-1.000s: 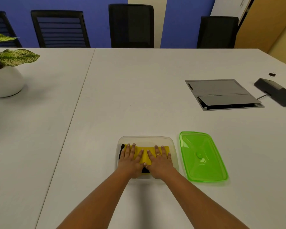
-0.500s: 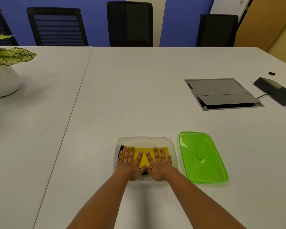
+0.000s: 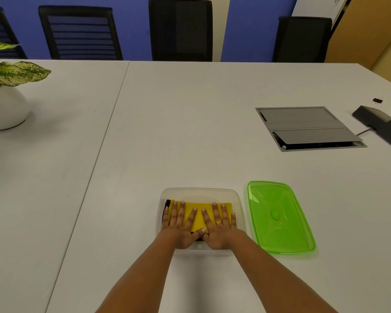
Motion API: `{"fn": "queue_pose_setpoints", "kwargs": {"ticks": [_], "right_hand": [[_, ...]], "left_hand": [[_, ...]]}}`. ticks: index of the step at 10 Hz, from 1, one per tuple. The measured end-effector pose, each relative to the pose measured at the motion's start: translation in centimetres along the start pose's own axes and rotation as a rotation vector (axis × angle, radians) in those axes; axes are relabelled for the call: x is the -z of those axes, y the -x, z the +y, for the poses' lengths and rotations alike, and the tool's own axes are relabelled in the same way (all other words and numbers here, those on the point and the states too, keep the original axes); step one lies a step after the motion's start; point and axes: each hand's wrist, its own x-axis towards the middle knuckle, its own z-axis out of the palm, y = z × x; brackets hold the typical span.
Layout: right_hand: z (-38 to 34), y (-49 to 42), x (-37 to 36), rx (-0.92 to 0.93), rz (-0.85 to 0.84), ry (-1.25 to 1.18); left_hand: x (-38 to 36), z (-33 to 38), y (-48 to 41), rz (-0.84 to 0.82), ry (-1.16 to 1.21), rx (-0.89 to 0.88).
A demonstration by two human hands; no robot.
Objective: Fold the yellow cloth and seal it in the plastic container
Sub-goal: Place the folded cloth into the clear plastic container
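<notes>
The folded yellow cloth (image 3: 199, 216), with a dark edge showing at its left end, lies inside the clear plastic container (image 3: 200, 192) near the table's front edge. My left hand (image 3: 178, 224) presses flat on the cloth's left half, fingers straight and spread. My right hand (image 3: 219, 225), wearing a ring, presses flat on the right half. The two thumbs touch at the cloth's near edge. The green lid (image 3: 279, 216) lies flat on the table just right of the container, apart from it.
A white pot with a leafy plant (image 3: 4, 105) stands far left. A grey cable hatch (image 3: 307, 128) sits in the table at the back right, with a dark device (image 3: 382, 123) beyond it. Black chairs (image 3: 181, 30) line the far side.
Both hands stay flat on the cloth in the container; their fingers have spread slightly. The camera view has shifted a little.
</notes>
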Motion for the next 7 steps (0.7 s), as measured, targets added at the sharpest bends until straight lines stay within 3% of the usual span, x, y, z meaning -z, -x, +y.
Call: {"fn": "queue_pose_setpoints", "kwargs": {"ticks": [4,5,6,7], "right_hand": [[-0.2,0.3,0.5,0.001,0.008,-0.035],[-0.2,0.5,1.2,-0.008,0.029,-0.067],[-0.3,1.3,2.8,-0.013,0.170,-0.135],[-0.1,2.5,4.3,-0.060,0.458,-0.311]], "left_hand": [[0.3,0.0,0.2,0.023,0.025,-0.021],[0.8,0.0,0.7,0.126,0.010,-0.021],[1.4,-0.1,1.8,0.441,0.012,-0.051],[1.7,-0.4,2.6,0.787,-0.039,-0.102]]}}
